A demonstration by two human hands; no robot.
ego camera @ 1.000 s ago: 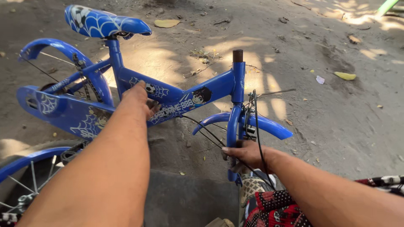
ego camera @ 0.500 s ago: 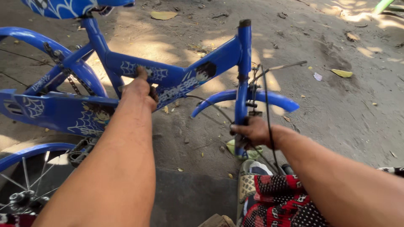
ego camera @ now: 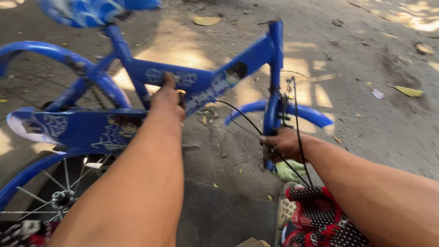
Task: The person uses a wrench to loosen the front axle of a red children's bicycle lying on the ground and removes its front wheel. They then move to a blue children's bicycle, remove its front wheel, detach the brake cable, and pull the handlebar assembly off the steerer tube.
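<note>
My left hand [ego camera: 167,98] is closed around the blue bike frame [ego camera: 206,82] at its down tube, and my right hand [ego camera: 286,144] is wrapped around the fork leg [ego camera: 270,121] just under the front mudguard [ego camera: 311,114]. Judgement: keep both grips firm and lift evenly (black brake cables [ego camera: 297,137] cross my right hand, so avoid snagging).

Daylight falls in dappled patches on the dirt ground [ego camera: 366,114], brightest at the top right, while the foreground lies in soft shade. Motion blur smears the blue saddle [ego camera: 96,10] and the near forearms; the bicycle frame [ego camera: 219,77] is only slightly soft.
</note>
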